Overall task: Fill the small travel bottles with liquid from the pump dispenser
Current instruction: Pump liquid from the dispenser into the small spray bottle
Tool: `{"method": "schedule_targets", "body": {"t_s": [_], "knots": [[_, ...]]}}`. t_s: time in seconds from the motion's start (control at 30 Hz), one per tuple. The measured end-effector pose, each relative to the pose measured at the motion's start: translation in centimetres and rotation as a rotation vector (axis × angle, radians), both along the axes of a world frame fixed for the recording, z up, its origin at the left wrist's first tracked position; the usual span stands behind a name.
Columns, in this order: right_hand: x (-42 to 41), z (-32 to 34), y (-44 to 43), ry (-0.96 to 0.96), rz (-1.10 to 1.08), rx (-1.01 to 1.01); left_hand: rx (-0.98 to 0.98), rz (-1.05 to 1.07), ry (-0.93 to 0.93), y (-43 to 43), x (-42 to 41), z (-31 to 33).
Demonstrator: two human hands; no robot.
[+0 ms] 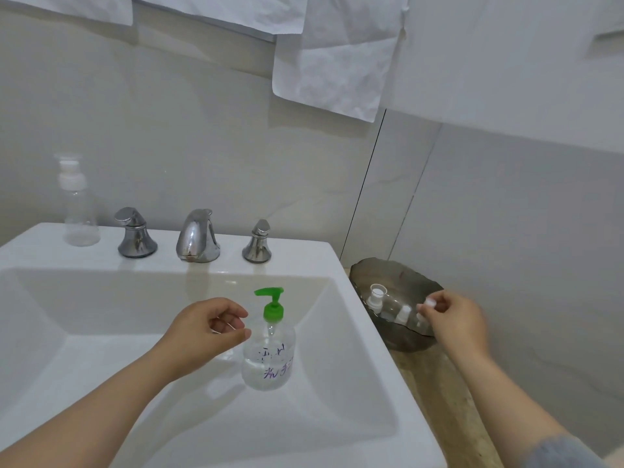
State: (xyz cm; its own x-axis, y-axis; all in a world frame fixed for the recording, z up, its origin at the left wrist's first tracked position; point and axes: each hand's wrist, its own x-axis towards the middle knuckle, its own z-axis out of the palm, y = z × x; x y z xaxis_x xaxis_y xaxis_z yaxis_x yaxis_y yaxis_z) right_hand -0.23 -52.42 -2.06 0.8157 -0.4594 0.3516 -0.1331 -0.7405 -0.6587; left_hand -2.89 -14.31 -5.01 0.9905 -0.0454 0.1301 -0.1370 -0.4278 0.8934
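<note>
The white sink is the main worry. The pump dispenser seems to stand inside the basin, where the floor slopes, and it is light, with clear liquid only in its lower part. A hard press on the green pump could tip or slide it.

To the right, on the wooden bench, is a grey dish with a wavy, shallow rim that holds the small travel bottles. They are clear and hard to make out against the dish. One with a white neck looks uncapped. The nozzle and those narrow mouths are well apart, so a bottle has to be brought over, and a poor aim would send liquid into the basin.

The left hand is just beside the dispenser's shoulder, its fingers curved in an open C and holding nothing. I cannot tell whether the thumb touches the dispenser.

The right hand is over the dish, its fingers pinching a small white cap. If the cap is dropped, it could roll off the bench edge or into the sink.
</note>
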Motion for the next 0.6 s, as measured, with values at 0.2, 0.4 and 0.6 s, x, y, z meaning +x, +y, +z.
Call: {"method": "schedule_targets", "body": {"t_s": [0.2,0.4,0.6], "knots": [[0.2,-1.3,-0.3,0.081,-0.025,-0.035,-0.01,-0.008,0.013,-0.1,0.0,0.0],[0.2,-1.5,-0.3,0.121,0.007,-0.012,-0.016,0.0,0.017,-0.1,0.0,0.1],[-1.8,-0.6,1.0,0.037,0.016,-0.04,-0.025,0.014,0.016,0.1,0.2,0.0]]}}
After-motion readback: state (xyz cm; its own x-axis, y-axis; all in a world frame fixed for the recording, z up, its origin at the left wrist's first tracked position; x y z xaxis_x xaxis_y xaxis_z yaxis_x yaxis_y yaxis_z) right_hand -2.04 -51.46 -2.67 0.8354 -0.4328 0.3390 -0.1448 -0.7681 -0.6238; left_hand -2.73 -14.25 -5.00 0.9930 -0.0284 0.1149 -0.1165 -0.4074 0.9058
